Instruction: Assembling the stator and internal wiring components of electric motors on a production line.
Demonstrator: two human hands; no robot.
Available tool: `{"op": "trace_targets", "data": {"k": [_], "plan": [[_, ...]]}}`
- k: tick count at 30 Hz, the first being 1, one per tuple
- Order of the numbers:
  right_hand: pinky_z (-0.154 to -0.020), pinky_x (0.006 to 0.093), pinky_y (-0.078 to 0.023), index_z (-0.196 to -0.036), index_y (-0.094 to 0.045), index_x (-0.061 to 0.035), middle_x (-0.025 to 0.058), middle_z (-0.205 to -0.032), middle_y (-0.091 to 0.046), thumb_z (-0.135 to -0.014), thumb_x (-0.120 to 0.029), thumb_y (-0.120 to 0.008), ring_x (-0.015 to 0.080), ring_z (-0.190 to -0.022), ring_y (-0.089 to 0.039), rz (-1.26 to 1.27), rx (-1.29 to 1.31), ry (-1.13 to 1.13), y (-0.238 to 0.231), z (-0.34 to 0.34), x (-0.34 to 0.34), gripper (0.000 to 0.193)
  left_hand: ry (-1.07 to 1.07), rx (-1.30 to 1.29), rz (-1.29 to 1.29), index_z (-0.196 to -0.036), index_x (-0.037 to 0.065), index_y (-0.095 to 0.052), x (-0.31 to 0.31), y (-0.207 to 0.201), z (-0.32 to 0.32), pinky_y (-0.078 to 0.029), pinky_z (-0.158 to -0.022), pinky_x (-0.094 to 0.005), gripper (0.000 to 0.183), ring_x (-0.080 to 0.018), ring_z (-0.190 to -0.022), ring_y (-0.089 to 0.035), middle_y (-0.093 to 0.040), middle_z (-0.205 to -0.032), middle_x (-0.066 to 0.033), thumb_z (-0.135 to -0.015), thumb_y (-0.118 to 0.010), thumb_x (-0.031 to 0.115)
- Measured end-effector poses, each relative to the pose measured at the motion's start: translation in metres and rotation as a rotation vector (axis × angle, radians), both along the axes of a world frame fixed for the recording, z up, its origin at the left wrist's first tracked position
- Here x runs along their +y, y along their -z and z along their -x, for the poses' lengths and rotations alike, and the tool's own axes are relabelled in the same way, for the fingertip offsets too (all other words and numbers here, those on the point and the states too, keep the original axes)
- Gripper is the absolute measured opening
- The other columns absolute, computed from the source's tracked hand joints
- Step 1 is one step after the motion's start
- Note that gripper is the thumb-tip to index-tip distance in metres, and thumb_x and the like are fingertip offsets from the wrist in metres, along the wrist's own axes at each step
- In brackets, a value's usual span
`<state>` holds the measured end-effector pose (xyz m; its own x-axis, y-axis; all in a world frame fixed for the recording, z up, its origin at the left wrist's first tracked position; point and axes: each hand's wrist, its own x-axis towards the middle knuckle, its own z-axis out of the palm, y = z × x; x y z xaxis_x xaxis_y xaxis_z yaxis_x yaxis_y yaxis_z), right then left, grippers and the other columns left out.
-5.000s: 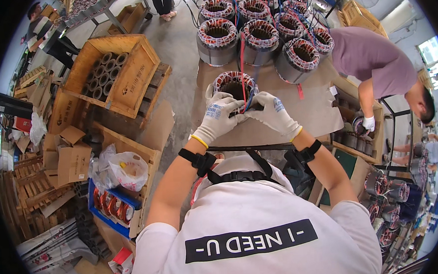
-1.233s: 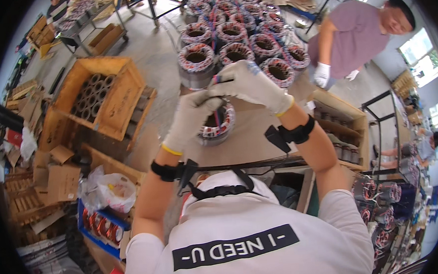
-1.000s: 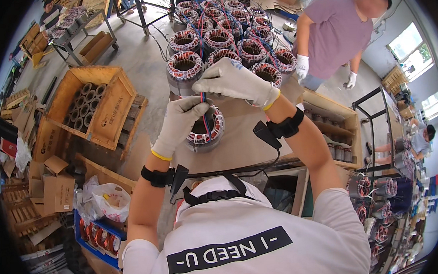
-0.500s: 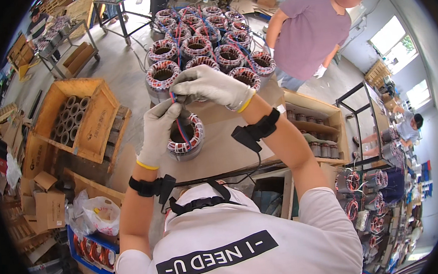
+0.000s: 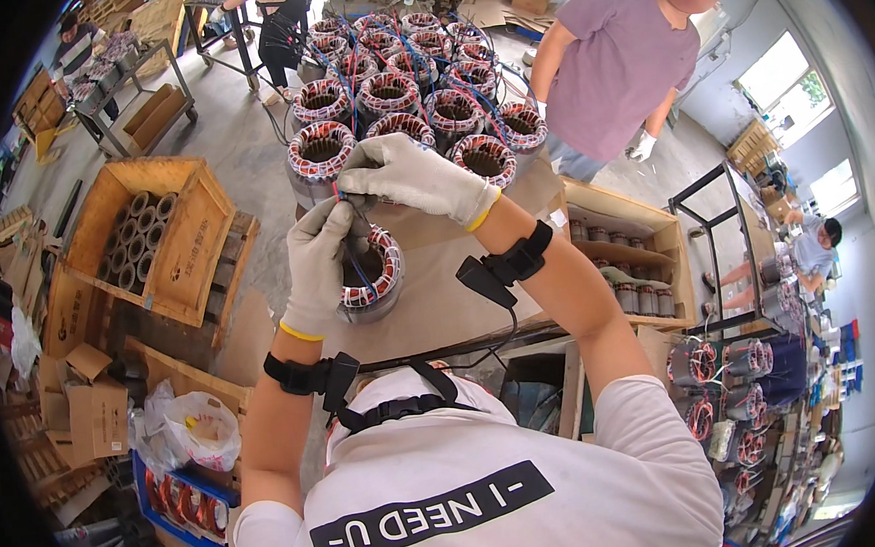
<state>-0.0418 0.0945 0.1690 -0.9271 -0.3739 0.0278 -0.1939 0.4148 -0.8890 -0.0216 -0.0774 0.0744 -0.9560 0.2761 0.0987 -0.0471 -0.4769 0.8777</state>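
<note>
A motor stator (image 5: 384,305) with white-laced copper windings stands upright on the brown board-covered table, just beyond me. Red and blue lead wires (image 5: 361,270) rise from it to my gloved hands. My left hand (image 5: 318,256) is closed, thumb and fingers pinching the wires above the stator's left side. Higher and to the right, my right hand (image 5: 414,180) pinches the same wires near their upper end. The two sets of fingertips nearly meet, and they hide the wire ends. Both gloves are pale, with yellow cuffs.
Several more stators (image 5: 386,94) crowd the table's far part, loose wires over them. A person (image 5: 625,66) stands at its far right. A wooden crate of metal cylinders (image 5: 191,253) sits at left; a wooden shelf box (image 5: 682,258) holds more parts at right.
My left hand has turned slightly and shifted a little to the right along the wires; both hands keep their pinch. At the back, another person has come further into view.
</note>
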Motion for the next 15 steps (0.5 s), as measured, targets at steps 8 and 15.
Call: {"op": "trace_targets", "data": {"k": [8, 15], "plan": [[-0.068, 0.0277, -0.051, -0.096, -0.066, 0.0078, 0.0101, -0.083, -0.069, -0.088, -0.021, -0.067, 0.0103, -0.075, -0.062, 0.042, 0.131, 0.010, 0.012, 0.004, 0.002, 0.030, 0.011, -0.053, -0.003, -0.106, 0.000, -0.067, 0.002, 0.000, 0.004, -0.047, -0.060, -0.0205, 0.024, -0.0062, -0.067, -0.057, -0.064, -0.078, -0.0003, -0.096, -0.062, 0.022], [-0.065, 0.0269, -0.051, -0.093, -0.066, 0.0062, 0.0081, -0.080, -0.068, -0.088, -0.017, -0.067, 0.0088, -0.073, -0.061, 0.057, 0.136, -0.002, 0.016, 0.007, 0.000, 0.023, 0.001, -0.040, 0.000, -0.104, 0.000, -0.067, 0.002, 0.004, 0.006, -0.046, -0.060, -0.0210, 0.024, -0.0068, -0.066, -0.056, -0.064, -0.076, -0.0010, -0.096, -0.063, 0.022]]}}
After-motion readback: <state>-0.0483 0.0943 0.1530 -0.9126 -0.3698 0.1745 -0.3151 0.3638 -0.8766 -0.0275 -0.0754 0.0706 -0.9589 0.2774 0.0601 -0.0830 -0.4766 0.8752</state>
